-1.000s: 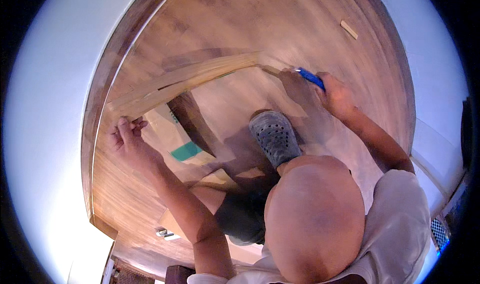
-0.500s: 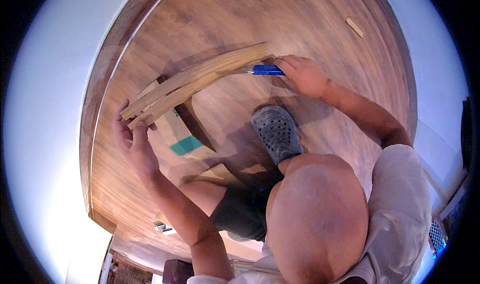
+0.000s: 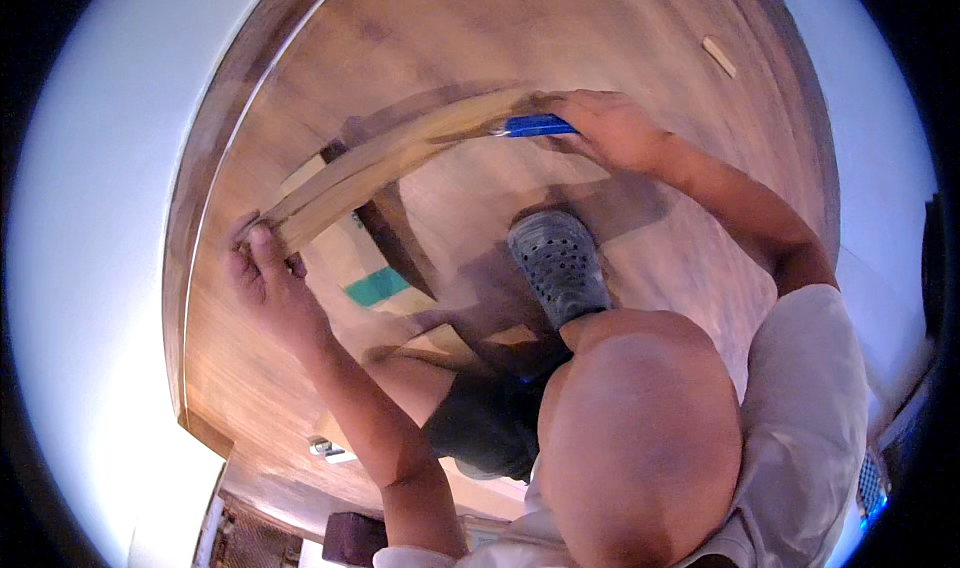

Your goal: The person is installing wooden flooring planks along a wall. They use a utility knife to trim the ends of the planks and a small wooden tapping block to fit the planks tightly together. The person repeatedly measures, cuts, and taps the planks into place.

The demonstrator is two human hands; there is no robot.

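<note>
Long, thin wooden strips (image 3: 395, 153) stretch between my two hands, blurred by motion. My left hand (image 3: 270, 273) grips their left end. At their right end, my right hand (image 3: 610, 128) holds a blue cutter (image 3: 533, 125), with its fingers over the wood. Below the strips lies a tan cardboard piece (image 3: 335, 248) with a band of green tape (image 3: 376, 288). My grey clog (image 3: 550, 263) rests on the floor between my arms.
The wood-look floor (image 3: 470, 28) curves to a skirting and white wall (image 3: 90, 248) at the left. A short wooden offcut (image 3: 719, 56) lies at the upper right. More tan cardboard (image 3: 440, 343) is near my leg, and white surfaces (image 3: 880, 238) border the right.
My right hand has moved up and left with the cutter, to the right end of the strips. My left fingers have closed round their left end.
</note>
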